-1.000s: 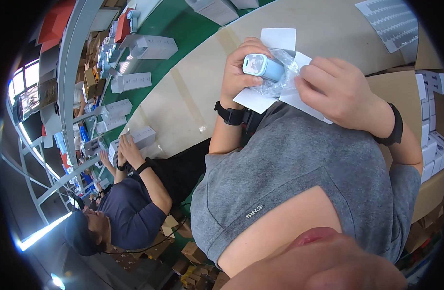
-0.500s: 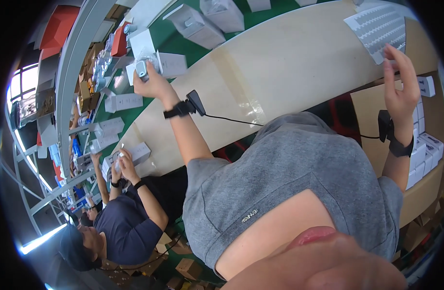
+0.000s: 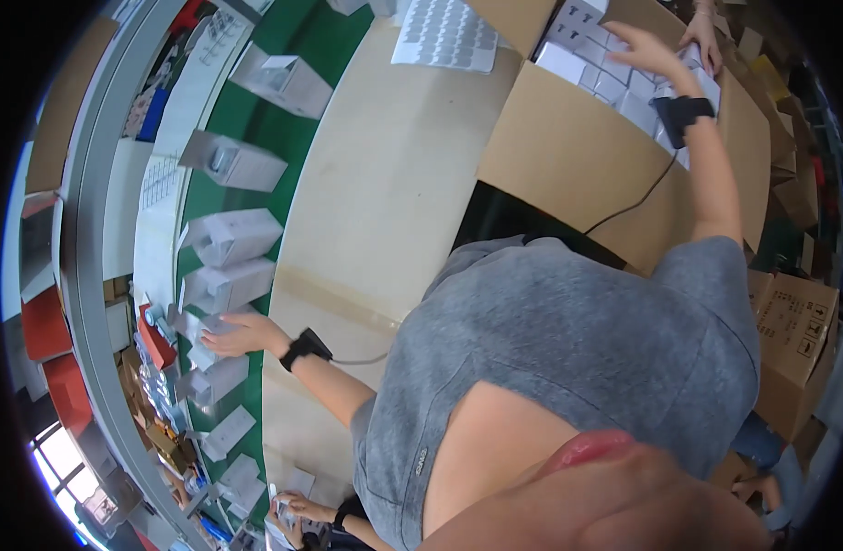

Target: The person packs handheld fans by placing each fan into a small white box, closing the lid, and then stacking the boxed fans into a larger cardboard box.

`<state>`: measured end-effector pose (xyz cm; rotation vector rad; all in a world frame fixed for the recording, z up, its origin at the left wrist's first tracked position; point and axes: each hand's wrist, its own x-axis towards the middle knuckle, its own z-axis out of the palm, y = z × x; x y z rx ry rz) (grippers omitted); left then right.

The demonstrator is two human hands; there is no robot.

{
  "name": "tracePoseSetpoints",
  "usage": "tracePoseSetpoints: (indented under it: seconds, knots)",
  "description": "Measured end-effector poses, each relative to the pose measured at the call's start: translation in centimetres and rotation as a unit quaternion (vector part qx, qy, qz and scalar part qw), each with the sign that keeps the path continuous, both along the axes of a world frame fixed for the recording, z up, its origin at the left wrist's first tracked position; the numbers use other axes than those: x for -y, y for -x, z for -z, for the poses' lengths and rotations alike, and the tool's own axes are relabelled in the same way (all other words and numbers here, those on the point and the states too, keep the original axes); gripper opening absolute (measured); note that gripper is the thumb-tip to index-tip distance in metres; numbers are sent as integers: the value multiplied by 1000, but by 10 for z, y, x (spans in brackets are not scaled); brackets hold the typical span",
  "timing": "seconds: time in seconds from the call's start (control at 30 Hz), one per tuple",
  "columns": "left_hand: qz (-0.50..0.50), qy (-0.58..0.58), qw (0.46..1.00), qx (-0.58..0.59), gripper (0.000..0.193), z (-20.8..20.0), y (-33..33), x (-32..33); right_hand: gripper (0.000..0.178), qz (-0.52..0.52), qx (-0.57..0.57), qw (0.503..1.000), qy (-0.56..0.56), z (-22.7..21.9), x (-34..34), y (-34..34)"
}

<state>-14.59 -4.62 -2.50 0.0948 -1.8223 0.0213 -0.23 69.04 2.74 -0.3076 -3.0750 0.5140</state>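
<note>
White cardboard is near both my hands. My left hand (image 3: pixel 242 336) is over a white box (image 3: pixel 216 323), in the row of open boxes (image 3: pixel 247 163) on the green surface (image 3: pixel 302 138). Its fingers are stretched; whether they press on the box, I cannot tell. My right hand (image 3: pixel 656 60) is above the small white boxes (image 3: pixel 564 66) packed in the brown carton (image 3: pixel 550 151), with its fingers apart and, as I see it, around nothing.

Some risks I can judge. Because the two hands are well apart, a careless push of the left one could tip its box against the neighbours. Another person's hand (image 3: pixel 704 41) is in the same carton, near mine, so we could bump or reach for one box together. Also the cord (image 3: pixel 637 207) from my right wrist crosses the carton's flap; it could catch on that edge if I pull quickly.
</note>
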Motion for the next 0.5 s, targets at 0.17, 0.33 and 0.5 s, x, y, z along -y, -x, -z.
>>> tracePoseSetpoints:
  seconds: [0.17,0.33,0.5]
  knots:
    - [280,-100,932,206,26,-15,-71,-71,73,-68,82,994,32,33,79,36]
    - [361,-38,885,291,19,-38,-103,-122,68,-130,-1,991,-41,34,99,35]
    - [508,-42,798,321,23,-63,-101,-133,61,-163,40,985,-44,25,130,24]
